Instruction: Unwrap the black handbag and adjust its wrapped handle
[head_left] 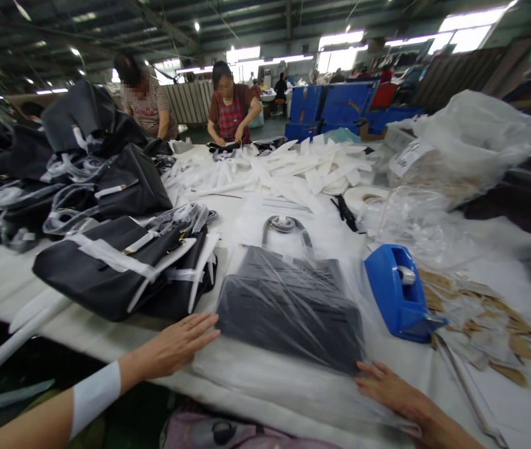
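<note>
Mauve cloth [246, 434] fronts the white-covered table [3, 268], where a boxy black bag [288, 318] lies in creased, filmy plastic [355, 280] between the straight-fingered left hand [178, 346] and, well apart, the right hand [389, 390], its grip unclear

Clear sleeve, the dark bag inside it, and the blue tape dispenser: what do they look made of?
Clear sleeve: probably thin, glossy plastic film; see-through, with streaky wrinkles.
Dark bag: perhaps smooth leather or imitation; the film hides its finish.
Blue tape dispenser: likely hard plastic, evenly coloured and moulded-looking.
</note>
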The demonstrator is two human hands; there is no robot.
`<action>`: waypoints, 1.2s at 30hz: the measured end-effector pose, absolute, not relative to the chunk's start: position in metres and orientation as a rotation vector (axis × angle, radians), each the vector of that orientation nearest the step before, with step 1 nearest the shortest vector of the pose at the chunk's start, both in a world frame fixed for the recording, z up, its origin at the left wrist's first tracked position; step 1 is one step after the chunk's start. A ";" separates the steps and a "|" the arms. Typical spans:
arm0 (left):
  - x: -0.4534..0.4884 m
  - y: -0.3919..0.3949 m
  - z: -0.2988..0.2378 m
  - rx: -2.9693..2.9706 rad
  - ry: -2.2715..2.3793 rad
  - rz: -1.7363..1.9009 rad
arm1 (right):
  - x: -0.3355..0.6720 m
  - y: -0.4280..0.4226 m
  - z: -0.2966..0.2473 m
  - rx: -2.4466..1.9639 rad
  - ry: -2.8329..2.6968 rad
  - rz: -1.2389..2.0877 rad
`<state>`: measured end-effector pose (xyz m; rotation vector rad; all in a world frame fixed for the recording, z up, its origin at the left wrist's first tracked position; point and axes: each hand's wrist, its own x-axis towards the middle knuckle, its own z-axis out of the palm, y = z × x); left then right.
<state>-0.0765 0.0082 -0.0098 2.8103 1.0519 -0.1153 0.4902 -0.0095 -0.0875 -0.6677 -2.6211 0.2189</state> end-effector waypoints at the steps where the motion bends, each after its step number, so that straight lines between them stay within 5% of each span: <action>1: -0.076 0.008 -0.012 2.836 1.042 -0.128 | 0.489 -0.014 -0.077 -0.761 -2.645 0.308; 7: -0.053 0.013 -0.031 2.531 0.847 0.188 | 0.475 -0.035 -0.046 -1.019 -2.411 0.532; 11: -0.034 0.010 -0.053 1.958 1.457 0.836 | 0.461 -0.047 -0.047 -1.390 -1.976 0.635; 15: -0.015 0.009 -0.061 1.727 1.747 1.077 | 0.445 -0.048 -0.042 -1.693 -1.594 0.607; 26: -0.006 -0.008 -0.065 1.566 2.013 1.195 | 0.432 -0.033 -0.046 -1.682 -1.638 0.093; 36: -0.006 -0.002 -0.072 1.556 2.213 1.229 | 0.435 -0.029 -0.041 -1.680 -1.763 0.087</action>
